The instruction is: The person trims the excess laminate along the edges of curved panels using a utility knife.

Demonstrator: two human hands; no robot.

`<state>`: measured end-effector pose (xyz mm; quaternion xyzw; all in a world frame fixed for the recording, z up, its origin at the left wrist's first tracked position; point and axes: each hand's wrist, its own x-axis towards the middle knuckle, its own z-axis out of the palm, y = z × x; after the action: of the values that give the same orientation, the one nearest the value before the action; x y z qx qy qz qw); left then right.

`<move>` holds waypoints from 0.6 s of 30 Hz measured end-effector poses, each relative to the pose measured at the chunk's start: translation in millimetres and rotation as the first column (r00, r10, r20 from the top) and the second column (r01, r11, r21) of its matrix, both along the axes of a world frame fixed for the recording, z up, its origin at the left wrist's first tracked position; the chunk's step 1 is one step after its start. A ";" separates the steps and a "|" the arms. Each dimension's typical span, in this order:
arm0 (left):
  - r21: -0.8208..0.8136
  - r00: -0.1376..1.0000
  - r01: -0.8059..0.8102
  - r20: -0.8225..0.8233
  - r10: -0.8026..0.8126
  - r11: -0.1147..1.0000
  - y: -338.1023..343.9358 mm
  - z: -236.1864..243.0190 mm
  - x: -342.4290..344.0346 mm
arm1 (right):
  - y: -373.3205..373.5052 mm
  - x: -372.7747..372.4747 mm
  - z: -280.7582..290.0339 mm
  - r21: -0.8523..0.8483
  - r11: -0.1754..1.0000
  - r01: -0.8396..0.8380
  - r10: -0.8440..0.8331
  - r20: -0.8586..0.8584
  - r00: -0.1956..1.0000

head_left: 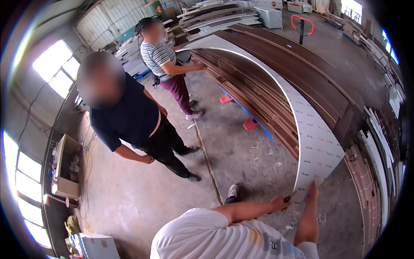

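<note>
A long white panel (317, 142), its film dotted with small print, runs from my hands to the far end of a stack. My left hand (279, 203) is closed around a small black tool (287, 199) at the panel's near left corner; the tool's working end is too small to make out. With its fingers on the near end of the panel, my right hand (312, 193) grips the edge. At the far end, a person in a striped top (154, 54) has one hand on the panel and the other by the brown boards (246, 86) beneath it.
Another person in a dark shirt (125, 116) stands at the left, arms lowered. Red-footed blue supports (250, 124) stick out under the boards. Curled shavings (280, 167) lie on the concrete floor. Stacked strips (366, 181) line the right; a red-handled cart (302, 26) stands behind.
</note>
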<state>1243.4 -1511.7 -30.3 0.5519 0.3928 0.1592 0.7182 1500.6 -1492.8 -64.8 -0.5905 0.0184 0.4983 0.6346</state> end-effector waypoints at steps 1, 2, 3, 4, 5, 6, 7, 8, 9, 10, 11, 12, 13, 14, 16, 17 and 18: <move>0.004 1.000 -0.002 -0.004 0.002 1.000 3.8 -0.2 -0.9 | 0.8 -5.8 2.9 -0.002 1.000 -0.003 0.003 -0.001 1.000; 0.048 0.999 0.005 -0.032 -0.003 0.999 8.8 -3.4 3.7 | 6.7 -5.9 11.0 -0.001 1.000 -0.010 0.010 0.009 1.000; 0.087 0.998 0.028 -0.058 -0.023 0.996 9.9 -1.5 8.4 | 3.0 -0.1 6.6 0.000 1.000 -0.001 0.001 0.019 1.000; 0.087 0.998 0.035 -0.049 -0.031 0.996 10.9 0.0 12.0 | -3.0 2.3 0.5 0.021 1.000 0.001 -0.002 0.033 0.999; 0.080 0.997 0.048 -0.061 -0.043 0.996 15.2 3.9 14.4 | -8.5 7.5 -7.5 0.042 0.999 0.005 -0.007 0.044 0.999; 0.070 0.996 0.055 -0.076 -0.049 0.996 20.1 6.7 15.3 | -13.8 10.6 -12.5 0.039 0.999 0.008 -0.010 0.047 0.999; 0.065 0.996 0.059 -0.072 -0.054 0.996 25.1 9.6 18.2 | -19.9 14.1 -17.2 0.064 0.998 -0.015 0.011 0.058 0.998; 0.104 0.992 0.062 -0.115 -0.050 0.993 33.9 10.1 20.4 | -14.4 12.8 -16.3 0.089 0.995 -0.050 0.044 0.068 0.997; 0.141 0.987 0.069 -0.157 -0.046 0.988 43.8 10.0 22.6 | -10.0 13.7 -14.2 0.082 0.995 -0.056 0.050 0.070 0.996; 0.132 0.987 0.065 -0.154 -0.044 0.989 55.2 9.5 25.7 | -9.7 15.4 -11.5 0.050 0.996 -0.070 0.067 0.056 0.996; 0.132 0.991 0.025 -0.133 -0.007 0.991 66.2 7.0 27.2 | -6.8 9.4 -9.7 0.013 0.996 -0.090 0.089 0.036 0.995; 0.133 0.994 -0.009 -0.104 0.023 0.991 78.0 7.4 33.6 | -4.7 6.4 -9.5 -0.002 0.996 -0.092 0.092 0.041 0.995; 0.118 0.995 -0.012 -0.099 0.024 0.993 96.3 6.6 39.5 | -2.0 3.1 -9.5 0.018 0.997 -0.071 0.070 0.049 0.996; 0.237 0.983 -0.048 -0.161 0.088 0.970 117.8 2.9 43.4 | 5.6 1.6 -6.8 0.040 0.997 -0.069 0.067 0.057 0.996; 0.296 0.968 -0.052 -0.218 0.121 0.954 102.5 2.1 54.3 | -23.6 19.8 -12.2 0.015 0.988 -0.156 0.155 0.052 0.987; 0.222 0.973 -0.045 -0.210 0.093 0.974 113.4 6.3 61.6 | -17.9 27.9 -11.5 0.059 0.970 -0.237 0.234 0.053 0.971; 0.174 0.976 -0.052 -0.199 0.087 0.983 148.3 7.9 65.7 | -6.1 27.7 -11.2 -0.054 0.983 -0.176 0.179 0.061 0.982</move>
<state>1309.1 -1363.4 -22.4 0.6095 0.4694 0.1589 0.6188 1528.4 -1498.9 -76.0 -0.6210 -0.0432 0.5327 0.5734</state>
